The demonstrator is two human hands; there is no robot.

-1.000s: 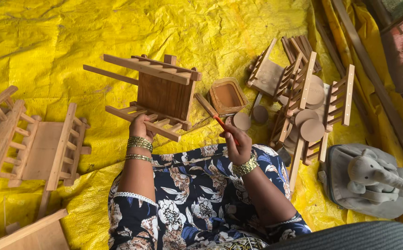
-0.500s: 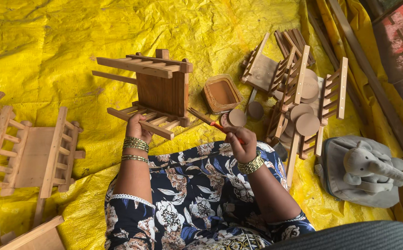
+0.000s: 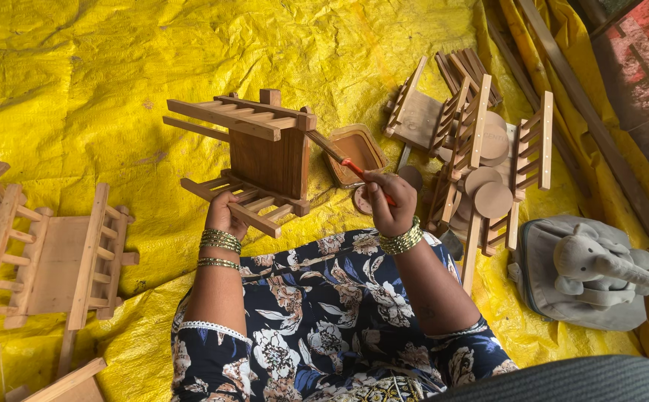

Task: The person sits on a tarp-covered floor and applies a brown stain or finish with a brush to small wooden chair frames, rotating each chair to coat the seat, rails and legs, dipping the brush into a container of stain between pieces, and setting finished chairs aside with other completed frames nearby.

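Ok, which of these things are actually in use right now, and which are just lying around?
In use:
left hand holding wooden cart
right hand holding paintbrush
brown dish

Lying about:
unpainted frame
stacked frames
wooden discs
grey elephant bag

Wooden parts spread on a sheet around a seated person's two hands

At the centre of the frame the left hand (image 3: 224, 216) grips the lower rail of a wooden frame (image 3: 253, 152), and the right hand (image 3: 390, 202), just right of it, holds a brush (image 3: 343, 158) whose tip touches the frame's right edge. Behind the brush a small tray (image 3: 358, 152) lies on the sheet (image 3: 78, 82). Right of the tray stands a cluster of wooden racks (image 3: 481, 149) with discs (image 3: 492, 199) among them. A stuffed elephant (image 3: 596, 272) lies at lower right. Another wooden frame (image 3: 49, 257) lies at the left edge.
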